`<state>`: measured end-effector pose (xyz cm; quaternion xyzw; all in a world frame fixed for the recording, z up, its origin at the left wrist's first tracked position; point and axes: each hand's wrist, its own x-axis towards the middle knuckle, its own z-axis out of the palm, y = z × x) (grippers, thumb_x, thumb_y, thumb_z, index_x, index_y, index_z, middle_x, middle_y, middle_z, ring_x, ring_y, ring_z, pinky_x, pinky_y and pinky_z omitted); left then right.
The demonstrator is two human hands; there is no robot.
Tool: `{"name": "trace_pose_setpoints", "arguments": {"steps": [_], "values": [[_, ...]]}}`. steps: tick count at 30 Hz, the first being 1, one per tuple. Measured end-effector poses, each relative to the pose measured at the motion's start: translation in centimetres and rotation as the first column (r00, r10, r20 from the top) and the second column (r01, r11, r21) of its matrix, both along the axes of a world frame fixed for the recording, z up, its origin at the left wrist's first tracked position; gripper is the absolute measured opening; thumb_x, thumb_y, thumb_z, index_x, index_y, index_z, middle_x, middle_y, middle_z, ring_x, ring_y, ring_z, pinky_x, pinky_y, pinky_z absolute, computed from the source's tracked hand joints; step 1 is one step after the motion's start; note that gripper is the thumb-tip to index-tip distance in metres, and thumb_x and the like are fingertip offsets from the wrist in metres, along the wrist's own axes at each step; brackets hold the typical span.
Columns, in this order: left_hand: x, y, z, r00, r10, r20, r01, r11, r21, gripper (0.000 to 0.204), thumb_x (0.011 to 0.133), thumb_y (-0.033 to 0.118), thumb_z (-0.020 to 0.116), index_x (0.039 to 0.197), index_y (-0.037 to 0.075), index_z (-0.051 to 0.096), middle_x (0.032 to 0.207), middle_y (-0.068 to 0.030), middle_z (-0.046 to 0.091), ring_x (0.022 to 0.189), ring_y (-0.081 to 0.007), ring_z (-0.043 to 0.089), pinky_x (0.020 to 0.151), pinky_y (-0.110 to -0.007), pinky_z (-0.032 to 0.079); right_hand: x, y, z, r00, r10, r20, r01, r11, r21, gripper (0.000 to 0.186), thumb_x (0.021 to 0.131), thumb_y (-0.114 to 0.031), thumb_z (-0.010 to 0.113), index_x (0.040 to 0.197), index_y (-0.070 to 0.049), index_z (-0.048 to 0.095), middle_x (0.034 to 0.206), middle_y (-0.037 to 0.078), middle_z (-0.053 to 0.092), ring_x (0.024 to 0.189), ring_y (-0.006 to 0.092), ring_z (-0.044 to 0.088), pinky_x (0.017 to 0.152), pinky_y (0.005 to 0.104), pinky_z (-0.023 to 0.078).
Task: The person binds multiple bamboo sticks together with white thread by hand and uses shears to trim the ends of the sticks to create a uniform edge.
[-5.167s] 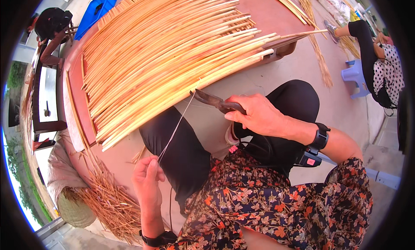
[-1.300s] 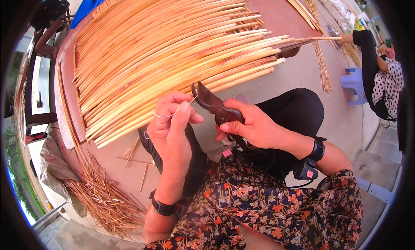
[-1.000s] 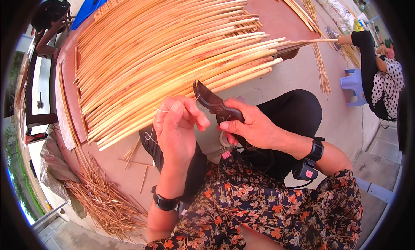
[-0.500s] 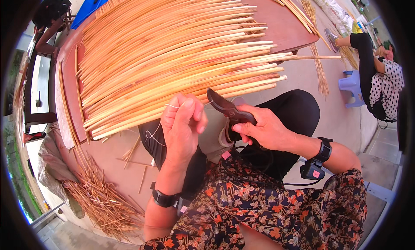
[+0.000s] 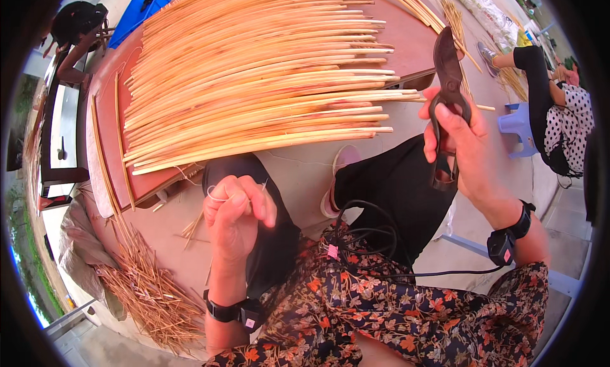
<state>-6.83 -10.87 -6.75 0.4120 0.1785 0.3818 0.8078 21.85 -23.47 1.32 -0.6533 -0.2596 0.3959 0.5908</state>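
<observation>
Just right of the stalk mat (image 5: 267,81), the right hand (image 5: 467,141) is grasping dark shears (image 5: 450,84); before the mat's near edge, the left hand (image 5: 236,214) is pinching looped white thread (image 5: 210,192). Ideally, the shears should be pointing away from the thread.

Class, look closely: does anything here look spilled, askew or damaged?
Two things: the straw at lower left splays in a loose heap, and the stalks on the table end unevenly at right. Nothing looks plainly damaged.

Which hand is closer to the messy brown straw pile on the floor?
Left. The left hand is up and to the right of the straw pile, apart from it; the right hand, gripping the shears, is much farther right.
</observation>
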Motion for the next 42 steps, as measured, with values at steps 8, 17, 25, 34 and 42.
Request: {"name": "trace_pose_setpoints", "arguments": {"steps": [8, 17, 25, 34, 42], "values": [[-8.3, -3.2, 2.8, 0.914, -0.004, -0.405, 0.024, 0.999, 0.044, 0.026, 0.092, 0.013, 0.056, 0.068, 0.004, 0.049, 0.067, -0.0104, 0.058, 0.058, -0.0165, 0.056, 0.057, -0.028, 0.047, 21.4, 7.6, -4.9, 0.708, 0.084, 0.702, 0.221, 0.917, -0.332, 0.024, 0.088, -0.023, 0.064, 0.099, -0.003, 0.055, 0.067, 0.001, 0.053, 0.054, 0.0083, 0.050, 0.051, 0.0237, 0.042], [-9.1, -2.0, -1.2, 0.669, 0.415, -0.617, -0.465, 0.881, 0.088, 0.023, 0.098, 0.024, 0.057, 0.083, 0.008, 0.052, 0.072, -0.0037, 0.056, 0.065, -0.0130, 0.057, 0.062, -0.025, 0.047, 25.9, 12.9, -9.7, 0.377, 0.356, 0.855, 0.303, 0.825, -0.477, 0.035, 0.083, -0.025, 0.068, 0.107, 0.001, 0.063, 0.092, 0.022, 0.068, 0.089, 0.0343, 0.067, 0.079, 0.0428, 0.050], [-6.7, 3.7, -4.5, 0.754, 0.323, -0.571, -0.462, 0.880, -0.112, 0.016, 0.095, 0.023, 0.063, 0.090, 0.008, 0.059, 0.064, 0.0058, 0.042, 0.056, -0.0057, 0.041, 0.051, -0.021, 0.033, 23.0, 12.8, -8.4, 0.122, 0.382, 0.916, 0.319, 0.859, -0.401, 0.040, 0.087, -0.021, 0.062, 0.124, -0.006, 0.057, 0.109, 0.021, 0.065, 0.101, 0.0397, 0.062, 0.088, 0.0472, 0.048], [-10.3, 0.1, -4.2, 0.891, 0.298, -0.343, -0.404, 0.864, -0.300, 0.011, 0.096, 0.016, 0.059, 0.092, 0.006, 0.060, 0.065, 0.0060, 0.039, 0.057, -0.0062, 0.038, 0.053, -0.021, 0.032, 0.8, 9.1, -1.2, 0.387, 0.126, 0.914, -0.479, 0.874, 0.082, 0.025, 0.088, -0.003, 0.062, 0.113, -0.003, 0.062, 0.103, 0.011, 0.064, 0.084, 0.0247, 0.064, 0.077, 0.0308, 0.051], [-10.9, -2.6, -4.1, 0.865, 0.313, -0.393, -0.443, 0.844, -0.302, 0.016, 0.100, 0.022, 0.054, 0.098, 0.007, 0.056, 0.066, 0.0047, 0.041, 0.056, -0.0066, 0.040, 0.051, -0.022, 0.032, -10.7, 8.3, -8.0, 0.416, 0.530, 0.739, -0.775, 0.632, -0.017, 0.023, 0.081, -0.003, 0.068, 0.103, -0.005, 0.061, 0.097, 0.009, 0.057, 0.081, 0.0285, 0.062, 0.069, 0.0375, 0.050]]}}
